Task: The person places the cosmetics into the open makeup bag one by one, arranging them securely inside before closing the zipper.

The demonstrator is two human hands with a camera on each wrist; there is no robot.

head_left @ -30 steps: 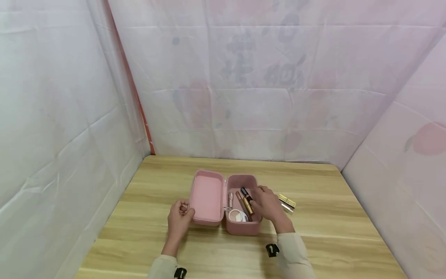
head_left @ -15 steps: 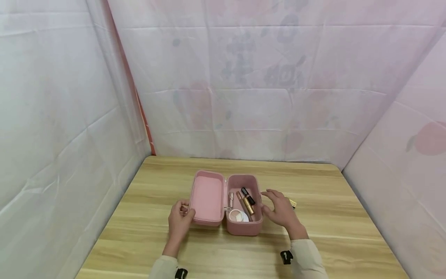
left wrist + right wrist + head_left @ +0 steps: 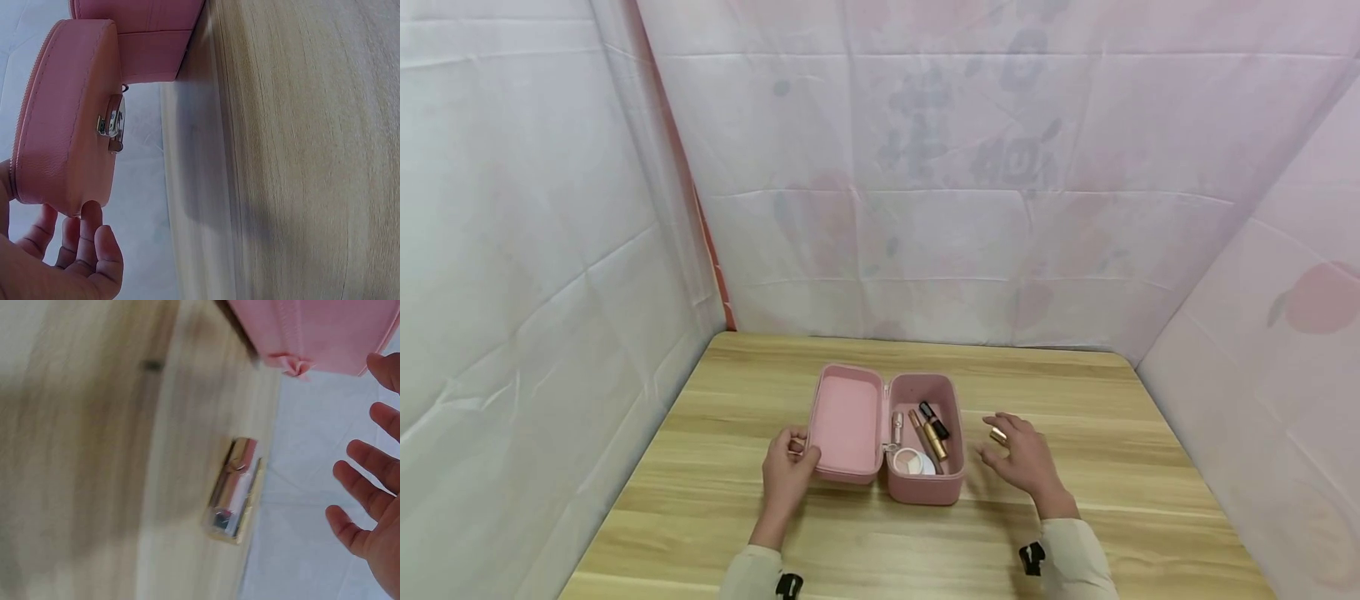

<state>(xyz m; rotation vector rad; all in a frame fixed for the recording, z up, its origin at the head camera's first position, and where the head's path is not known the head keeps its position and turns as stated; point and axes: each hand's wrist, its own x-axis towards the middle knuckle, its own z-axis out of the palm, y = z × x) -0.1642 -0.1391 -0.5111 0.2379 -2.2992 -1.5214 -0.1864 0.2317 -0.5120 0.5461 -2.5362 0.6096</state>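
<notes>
A pink cosmetic case lies unfolded on the table, its lid (image 3: 847,421) to the left and its deep body (image 3: 925,492) to the right. My left hand (image 3: 786,475) holds the lid's outer edge, thumb above and fingers beneath. Inside the body are a round white compact (image 3: 907,462), a gold tube (image 3: 936,443), a black-capped tube (image 3: 933,418), a slim brown stick (image 3: 917,422) and a small pinkish tube (image 3: 897,427). Right of the case my right hand (image 3: 1026,458) hovers with spread fingers, holding nothing. It partly hides gold cosmetic pieces (image 3: 234,487) lying on the table.
The wood-grain table (image 3: 1090,400) is enclosed by pale patterned cloth walls (image 3: 940,250) at the back and both sides. A metal clasp (image 3: 112,122) sits on the lid's underside. A pink bow (image 3: 292,365) decorates the body's side.
My right hand has drawn back from over the case body to the right, and now covers most of the gold pieces. The left hand stays on the lid.
</notes>
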